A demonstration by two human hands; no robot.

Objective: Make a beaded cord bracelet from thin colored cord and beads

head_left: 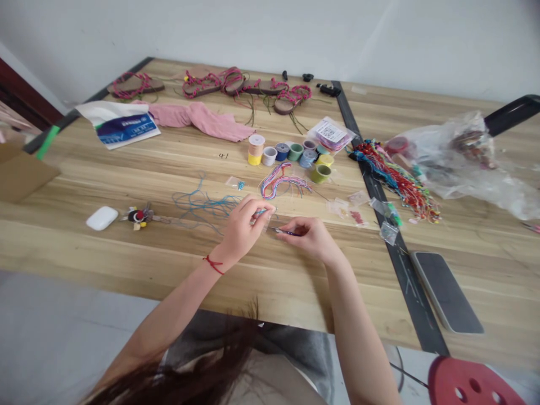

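Thin needle (283,230) with a dark blue end, held just above the wooden surface (295,292) by the right hand (306,236), its fingers (293,226) closed on the shaft. The left hand (240,228) lies just beside it, with fingers (259,216) closed on a small blue-green item (262,212), too small to identify. A red cord (214,264) circles the left wrist. Loose blue threads (205,205) and a white earbud case (102,218) lie to the left; a phone (445,292) lies to the right. Farther off are a looped bunch of pink and blue threads (280,181), thread spools (291,154), a heap of multicoloured cords (394,180), a pink cloth (200,119) and sandals with pink braided straps (236,84).
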